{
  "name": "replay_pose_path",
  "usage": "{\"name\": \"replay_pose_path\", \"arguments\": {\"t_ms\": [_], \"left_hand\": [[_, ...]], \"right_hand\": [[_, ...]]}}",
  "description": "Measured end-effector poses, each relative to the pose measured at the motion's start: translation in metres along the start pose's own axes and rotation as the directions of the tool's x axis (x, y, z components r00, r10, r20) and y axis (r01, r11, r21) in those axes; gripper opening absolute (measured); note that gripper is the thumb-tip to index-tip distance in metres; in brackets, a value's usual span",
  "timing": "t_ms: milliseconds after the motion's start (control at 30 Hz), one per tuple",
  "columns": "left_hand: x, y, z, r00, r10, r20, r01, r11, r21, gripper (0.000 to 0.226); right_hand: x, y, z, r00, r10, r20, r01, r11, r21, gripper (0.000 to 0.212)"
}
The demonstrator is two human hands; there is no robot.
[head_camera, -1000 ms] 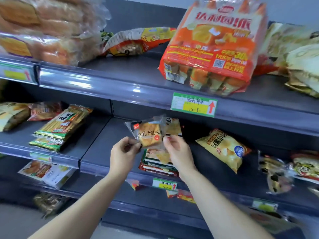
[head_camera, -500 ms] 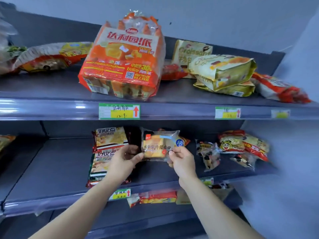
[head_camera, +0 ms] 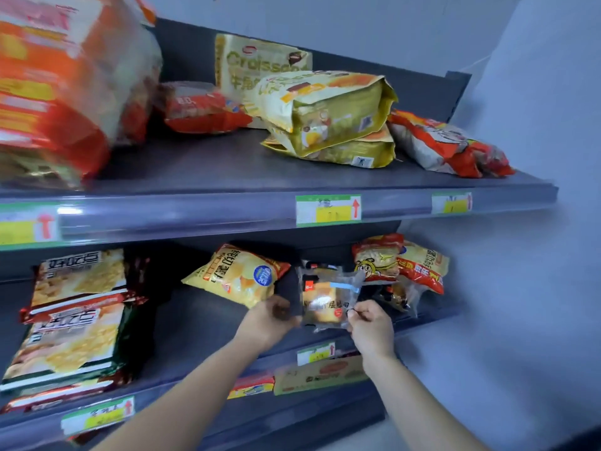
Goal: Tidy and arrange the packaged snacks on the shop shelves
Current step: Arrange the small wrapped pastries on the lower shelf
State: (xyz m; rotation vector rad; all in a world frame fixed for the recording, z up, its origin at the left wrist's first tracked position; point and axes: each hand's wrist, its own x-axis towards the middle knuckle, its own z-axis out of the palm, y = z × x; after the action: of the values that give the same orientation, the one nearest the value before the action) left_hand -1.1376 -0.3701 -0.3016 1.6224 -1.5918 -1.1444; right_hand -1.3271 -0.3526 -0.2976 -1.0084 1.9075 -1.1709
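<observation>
A small clear-wrapped toast packet (head_camera: 325,304) is held upright over the middle shelf (head_camera: 201,323). My left hand (head_camera: 268,320) pinches its left edge and my right hand (head_camera: 367,323) pinches its right edge. A yellow snack bag (head_camera: 237,276) lies just left of the packet. Clear packets (head_camera: 398,296) and red and yellow bags (head_camera: 400,258) lie to its right. A stack of flat yellow and green snack packs (head_camera: 71,323) fills the shelf's left end.
The top shelf (head_camera: 211,167) carries a big orange bag (head_camera: 55,92), a red packet (head_camera: 201,107), croissant bags (head_camera: 328,115) and a red and white bag (head_camera: 445,148). A wall (head_camera: 527,288) closes the right side. Price tags (head_camera: 327,209) line the shelf edges. More packs lie on the lower shelf (head_camera: 318,375).
Both hands have carried the toast packet to the right along the middle shelf, past the yellow snack bag. My view has swung right toward the wall.
</observation>
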Motion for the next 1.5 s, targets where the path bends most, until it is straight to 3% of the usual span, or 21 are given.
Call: {"name": "replay_pose_path", "arguments": {"t_ms": [100,300,367,500,700,800,867,900,967,1033,1100,1167,1267,1400,1500], "left_hand": [[0.03,0.007,0.039,0.996,-0.083,0.017,0.083,0.997,0.005,0.067],[0.073,0.001,0.089,0.976,-0.215,0.038,0.218,0.97,-0.109,0.09],[0.08,-0.002,0.097,0.977,-0.212,0.01,0.212,0.973,-0.091,0.095],[0.094,-0.007,0.099,0.984,-0.17,-0.053,0.168,0.985,-0.047,0.078],[0.111,-0.01,0.09,0.992,-0.092,-0.091,0.095,0.995,0.031,0.102],[0.107,-0.01,0.075,0.955,0.046,-0.292,0.008,0.983,0.181,0.091],[0.103,-0.015,0.058,0.848,0.118,-0.517,0.036,0.96,0.278,0.078],[0.104,-0.02,0.051,0.78,0.076,-0.622,0.132,0.95,0.281,0.076],[0.108,-0.029,0.036,0.65,-0.149,-0.745,0.379,0.913,0.149,0.083],[0.112,-0.037,0.025,0.551,-0.416,-0.723,0.531,0.844,-0.081,0.092],[0.117,-0.046,0.018,0.505,-0.601,-0.62,0.522,0.784,-0.335,0.095],[0.119,-0.053,0.018,0.52,-0.704,-0.484,0.427,0.705,-0.566,0.078],[0.12,-0.061,0.017,0.571,-0.697,-0.433,0.353,0.685,-0.637,0.044],[0.114,-0.064,0.009,0.596,-0.623,-0.507,0.249,0.743,-0.621,0.037],[0.099,-0.061,-0.003,0.62,-0.495,-0.609,0.184,0.846,-0.5,0.028]], "right_hand": [[0.043,0.021,-0.018,1.0,0.018,0.025,-0.016,0.996,-0.093,0.02],[0.101,0.058,-0.023,0.986,0.117,0.121,-0.09,0.974,-0.207,0.012],[0.113,0.065,-0.018,0.98,0.133,0.151,-0.1,0.973,-0.208,0.013],[0.125,0.067,-0.002,0.97,0.118,0.214,-0.087,0.985,-0.147,0.014],[0.131,0.067,0.017,0.978,0.055,0.2,-0.015,0.98,-0.197,0.02],[0.133,0.07,0.02,0.977,0.056,0.207,0.006,0.958,-0.287,0.018],[0.134,0.071,0.021,0.98,0.051,0.191,0.005,0.959,-0.285,0.019],[0.133,0.07,0.021,0.984,0.041,0.176,0.007,0.965,-0.263,0.019],[0.13,0.066,0.023,0.994,0.005,0.113,0.019,0.977,-0.21,0.018],[0.127,0.062,0.025,0.998,-0.055,0.004,0.055,0.981,-0.185,0.02],[0.124,0.058,0.027,0.989,-0.114,-0.089,0.098,0.981,-0.169,0.021],[0.119,0.053,0.028,0.978,-0.163,-0.131,0.14,0.975,-0.173,0.024],[0.112,0.044,0.03,0.956,-0.248,-0.155,0.22,0.959,-0.177,0.022],[0.1,0.034,0.036,0.941,-0.314,-0.124,0.297,0.944,-0.144,0.018],[0.09,0.021,0.04,0.948,-0.314,-0.061,0.305,0.945,-0.119,0.015]]}}
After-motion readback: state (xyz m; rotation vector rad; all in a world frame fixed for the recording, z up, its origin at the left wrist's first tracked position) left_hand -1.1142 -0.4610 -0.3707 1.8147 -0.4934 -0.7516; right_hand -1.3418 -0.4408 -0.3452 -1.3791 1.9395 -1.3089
